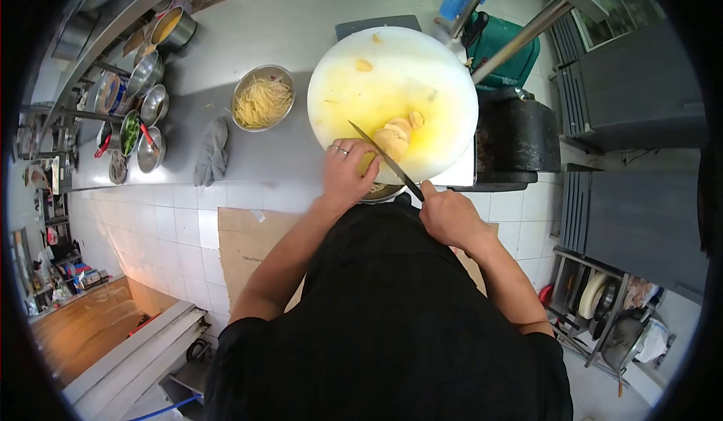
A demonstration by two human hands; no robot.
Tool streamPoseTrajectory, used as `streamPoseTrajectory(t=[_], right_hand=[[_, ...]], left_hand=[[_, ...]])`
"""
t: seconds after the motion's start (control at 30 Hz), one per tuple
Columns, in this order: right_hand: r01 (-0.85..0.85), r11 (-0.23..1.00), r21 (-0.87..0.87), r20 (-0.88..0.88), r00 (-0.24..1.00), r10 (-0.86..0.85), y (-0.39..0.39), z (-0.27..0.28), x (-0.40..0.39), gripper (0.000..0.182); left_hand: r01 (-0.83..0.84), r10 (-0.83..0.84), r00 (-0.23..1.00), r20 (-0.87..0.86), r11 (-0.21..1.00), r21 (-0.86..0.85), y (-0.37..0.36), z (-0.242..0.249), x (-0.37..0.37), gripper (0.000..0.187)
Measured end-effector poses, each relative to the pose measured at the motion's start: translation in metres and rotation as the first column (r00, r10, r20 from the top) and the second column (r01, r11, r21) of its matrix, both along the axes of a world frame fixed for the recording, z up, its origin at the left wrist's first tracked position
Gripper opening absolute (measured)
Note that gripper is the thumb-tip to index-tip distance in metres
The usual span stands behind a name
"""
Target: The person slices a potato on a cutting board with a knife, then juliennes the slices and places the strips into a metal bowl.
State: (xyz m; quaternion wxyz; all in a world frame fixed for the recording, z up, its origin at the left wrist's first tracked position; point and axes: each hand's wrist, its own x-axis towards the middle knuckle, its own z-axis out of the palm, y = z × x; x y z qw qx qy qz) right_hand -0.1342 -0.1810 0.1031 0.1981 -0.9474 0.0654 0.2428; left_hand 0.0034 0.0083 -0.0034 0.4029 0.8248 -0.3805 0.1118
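Note:
A round white cutting board (339,67), stained yellow, lies on the steel table. My right hand (449,216) is wrapped round the black handle of a knife (388,159), whose blade points up and left over the board. Against the right side of the blade sit pale, peeled pieces of food (393,138), some cut into slices. My left hand (348,166), with a ring on one finger, is at the board's lower edge left of the blade, fingers bent and together; what they hold, if anything, is hidden. Small scraps lie higher on the board.
A steel bowl (263,98) of pale shreds and a grey glove (212,152) are on the steel table (301,14) to the left. Several metal bowls and pots line its far left. Part of another bowl shows below the board. A green bin (512,52) stands at the right.

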Motion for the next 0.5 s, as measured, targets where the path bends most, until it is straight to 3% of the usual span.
streamPoseTrajectory(t=[0.17, 0.3, 0.4, 0.47, 0.5], right_hand=[[0.063, 0.979, 0.192, -0.018, 0.998, -0.060, -0.009, 0.010, 0.000, 0.022], [0.102, 0.969, 0.225, 0.034, 0.993, -0.113, -0.021, 0.017, -0.003, 0.022], [0.182, 0.961, 0.207, 0.115, 0.971, -0.209, -0.033, 0.023, -0.001, 0.020], [0.270, 0.962, -0.024, 0.347, 0.905, -0.246, -0.042, 0.011, 0.005, 0.021], [0.318, 0.947, -0.050, 0.438, 0.859, -0.265, -0.047, 0.003, 0.011, 0.025]], left_hand=[[-0.042, 0.043, 0.999, 0.017, 0.997, -0.071, -0.008, -0.002, -0.005, 0.017], [-0.061, 0.061, 0.998, -0.005, 0.998, -0.035, -0.008, -0.003, -0.004, 0.015], [-0.057, 0.057, 0.998, -0.035, 0.998, 0.008, -0.010, -0.003, -0.002, 0.024], [-0.080, 0.080, 0.994, -0.071, 0.997, 0.002, -0.013, 0.002, -0.001, 0.052], [-0.076, 0.076, 0.995, -0.066, 0.997, -0.001, -0.016, 0.008, -0.002, 0.052]])
